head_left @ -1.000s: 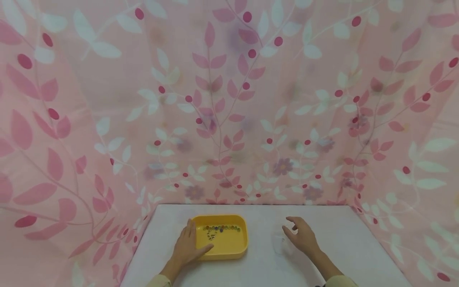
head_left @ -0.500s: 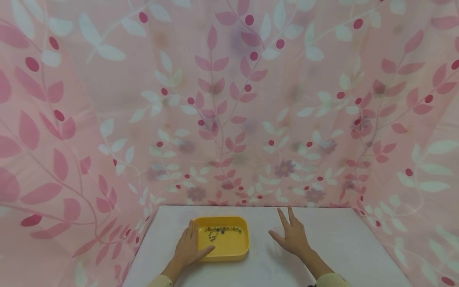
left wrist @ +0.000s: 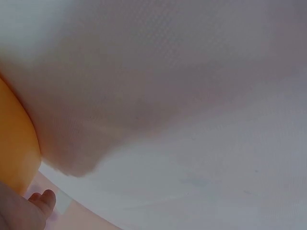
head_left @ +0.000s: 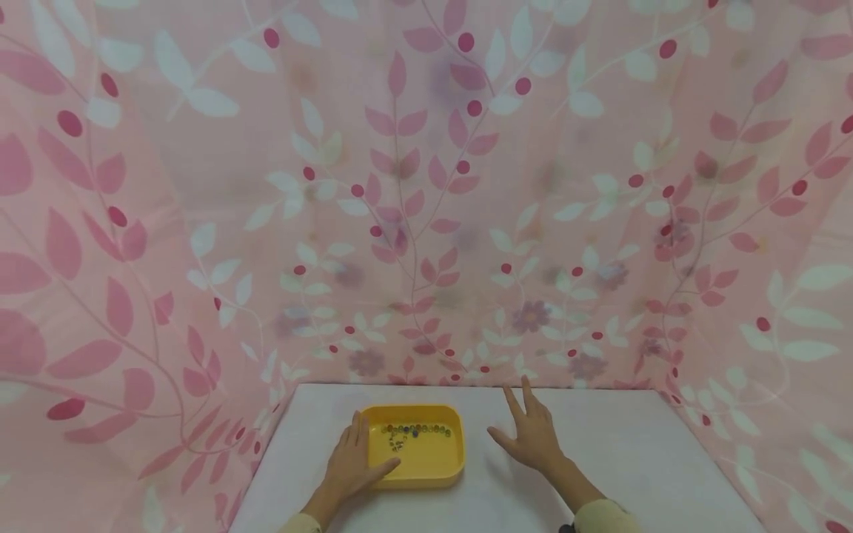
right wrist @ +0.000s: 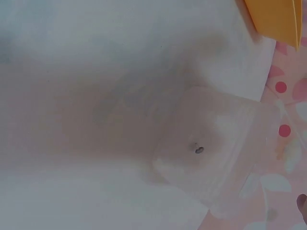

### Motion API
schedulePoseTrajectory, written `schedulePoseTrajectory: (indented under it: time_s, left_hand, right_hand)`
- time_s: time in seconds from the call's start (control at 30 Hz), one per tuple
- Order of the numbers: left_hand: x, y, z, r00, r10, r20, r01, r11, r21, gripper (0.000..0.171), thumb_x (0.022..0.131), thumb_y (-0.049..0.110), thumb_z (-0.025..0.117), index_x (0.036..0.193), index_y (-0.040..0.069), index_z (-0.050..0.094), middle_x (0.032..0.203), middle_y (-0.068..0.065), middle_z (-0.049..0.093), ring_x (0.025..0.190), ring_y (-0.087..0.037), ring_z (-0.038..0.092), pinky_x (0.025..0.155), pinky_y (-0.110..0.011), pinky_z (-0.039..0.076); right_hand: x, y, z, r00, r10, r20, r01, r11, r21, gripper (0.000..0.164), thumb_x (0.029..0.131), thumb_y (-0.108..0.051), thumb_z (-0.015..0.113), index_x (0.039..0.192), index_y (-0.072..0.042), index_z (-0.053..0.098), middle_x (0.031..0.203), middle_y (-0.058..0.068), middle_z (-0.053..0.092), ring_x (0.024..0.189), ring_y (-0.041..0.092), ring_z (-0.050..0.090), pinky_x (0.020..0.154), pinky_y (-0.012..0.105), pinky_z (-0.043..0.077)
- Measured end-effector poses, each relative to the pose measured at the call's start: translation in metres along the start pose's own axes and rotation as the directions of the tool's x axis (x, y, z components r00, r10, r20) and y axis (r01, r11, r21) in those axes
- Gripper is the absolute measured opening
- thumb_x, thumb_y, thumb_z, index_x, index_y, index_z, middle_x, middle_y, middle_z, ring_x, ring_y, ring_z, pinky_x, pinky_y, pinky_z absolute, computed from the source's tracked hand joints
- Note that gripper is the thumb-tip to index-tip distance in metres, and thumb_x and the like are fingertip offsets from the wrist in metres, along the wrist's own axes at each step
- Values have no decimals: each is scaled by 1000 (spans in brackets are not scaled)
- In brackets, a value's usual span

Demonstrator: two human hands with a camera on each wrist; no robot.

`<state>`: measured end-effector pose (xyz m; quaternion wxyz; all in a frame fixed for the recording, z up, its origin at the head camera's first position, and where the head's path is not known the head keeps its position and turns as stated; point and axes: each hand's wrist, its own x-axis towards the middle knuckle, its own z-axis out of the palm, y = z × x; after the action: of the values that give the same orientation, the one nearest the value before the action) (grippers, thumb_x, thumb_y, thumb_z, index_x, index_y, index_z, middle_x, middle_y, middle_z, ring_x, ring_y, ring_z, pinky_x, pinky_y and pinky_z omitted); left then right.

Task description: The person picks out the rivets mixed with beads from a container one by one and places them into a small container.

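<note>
A yellow tray point(head_left: 416, 483) lies left of centre on the white table, its side also visible in the left wrist view point(left wrist: 17, 139). Inside it are a row of coloured beads point(head_left: 420, 428) and a loose cluster of small pieces point(head_left: 397, 444). My left hand point(head_left: 349, 459) rests along the tray's left rim, fingers straight, thumb reaching over the near edge. To the right of the tray, my right hand point(head_left: 533, 440) has its fingers spread. A clear plastic container point(right wrist: 220, 124) with a tiny dark piece point(right wrist: 199, 150) in it shows in the right wrist view; I cannot tell whether the hand touches it.
The white table point(head_left: 640, 459) runs back to a pink leaf-patterned curtain point(head_left: 426, 222), which also surrounds both sides. In the right wrist view a corner of the yellow tray stands at the upper right.
My right hand has spread its fingers and shifted left, closer to the tray. The clear container seen beside it earlier no longer shows in the head view. My left hand stays on the tray.
</note>
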<state>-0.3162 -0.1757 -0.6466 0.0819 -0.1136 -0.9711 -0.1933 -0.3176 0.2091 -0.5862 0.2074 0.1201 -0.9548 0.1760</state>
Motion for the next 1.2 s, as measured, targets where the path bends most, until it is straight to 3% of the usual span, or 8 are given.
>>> schedulePoseTrajectory:
  time_s: [0.23,0.6,1.0,1.2]
  left_hand:
    - [-2,4,-5,1000,15,-7,-15,1000,-12,118,80,80,53,152,-8,24,162,-28,13,140,-48,34,110,-57,37]
    - [-2,5,-5,999,23,-26,-23,1000,11,116,80,79,55,151,-9,28,161,-29,17,139,-48,36,109,-57,38]
    - [-2,7,-7,999,29,-38,-28,999,31,115,80,79,55,150,-9,30,160,-30,18,137,-48,39,108,-56,40]
    - [-2,6,-5,1000,13,-13,-12,999,37,115,81,80,53,151,-7,28,161,-29,16,139,-47,36,110,-55,38]
  right_hand:
    - [3,-10,8,999,-42,26,43,999,-24,94,82,-57,71,157,-20,28,165,21,7,136,47,39,108,66,33]
    - [8,-16,15,990,-140,-7,138,986,-96,88,82,-59,69,153,-16,39,164,22,16,133,46,42,107,68,31]
    - [13,-13,21,996,-86,35,91,980,-178,85,84,-62,64,153,-18,39,164,20,19,142,43,32,112,66,26]
    - [12,-16,18,995,-87,38,93,972,-217,83,85,-62,63,150,-16,42,162,21,21,142,43,31,112,66,25]
